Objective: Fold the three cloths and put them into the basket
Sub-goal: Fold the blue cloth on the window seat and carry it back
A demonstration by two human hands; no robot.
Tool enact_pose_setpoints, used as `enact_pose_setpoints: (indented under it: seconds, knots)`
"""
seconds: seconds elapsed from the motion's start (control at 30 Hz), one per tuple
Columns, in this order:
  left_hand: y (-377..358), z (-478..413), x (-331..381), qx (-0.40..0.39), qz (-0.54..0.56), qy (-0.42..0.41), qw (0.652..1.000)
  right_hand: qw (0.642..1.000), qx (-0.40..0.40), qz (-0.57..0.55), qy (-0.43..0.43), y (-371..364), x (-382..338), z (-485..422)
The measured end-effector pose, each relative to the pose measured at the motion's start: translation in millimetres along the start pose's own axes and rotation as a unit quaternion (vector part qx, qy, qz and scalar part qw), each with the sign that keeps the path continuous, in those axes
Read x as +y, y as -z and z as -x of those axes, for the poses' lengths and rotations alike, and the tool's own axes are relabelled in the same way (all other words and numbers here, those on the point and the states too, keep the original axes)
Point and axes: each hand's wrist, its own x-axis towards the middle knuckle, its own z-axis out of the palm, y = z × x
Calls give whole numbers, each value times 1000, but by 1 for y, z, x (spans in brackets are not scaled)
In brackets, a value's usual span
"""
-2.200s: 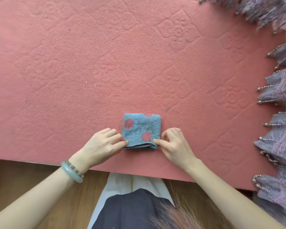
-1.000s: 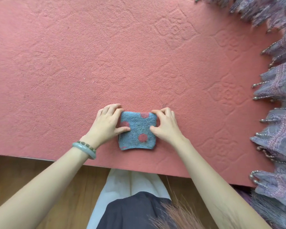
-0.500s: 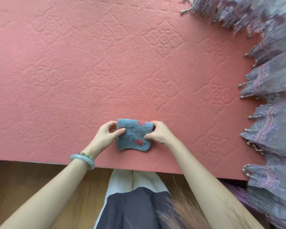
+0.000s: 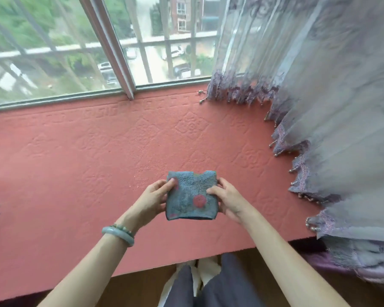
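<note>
Head view. Folded blue cloth (image 4: pixel 191 196), pink-spotted: held above the red mat (image 4: pixel 75 173), left hand (image 4: pixel 152 201) and right hand (image 4: pixel 227 201) each with grip clamped on a side edge. Basket unseen. Risk: loose layers may unfold or slip while carried.

1. Cloth (image 4: pixel 191 196): terry towelling, looped pile, fuzzy, matt.
2. Mat (image 4: pixel 98 162): red plush, embossed pattern, matt.
3. Curtain (image 4: pixel 330 107): sheer gauze, faint sheen (fringe beads glossy).
4. Bangle (image 4: pixel 118 235): smooth, glossy, stone-like.
5. Floor (image 4: pixel 142 282): wood, smooth.
6. Window frame (image 4: pixel 120 63): metal-looking, smooth, grey.
</note>
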Motion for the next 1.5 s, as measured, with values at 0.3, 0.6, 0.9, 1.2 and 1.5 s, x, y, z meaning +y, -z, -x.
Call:
enact_pose_setpoints:
  seconds: [0.3, 0.6, 0.9, 1.2, 1.5]
  knots:
    - [-90, 45, 121, -245, -71, -37, 966, 982, 71, -131, 115, 40, -79, 125]
    - [-271, 86, 138, -407, -169, -21, 897, 928, 223, -189, 231, 133, -81, 283]
    - [-467, 177, 20, -538, -218, 45, 813, 857, 356, -267, 260, 231, 25, 482]
    - [-631, 273, -124, -629, -292, 109, 712, 799, 448, -315, 249, 300, 157, 664]
    - [-769, 333, -230, -698, -357, 188, 592, 679, 525, -434, 274, 353, 252, 757]
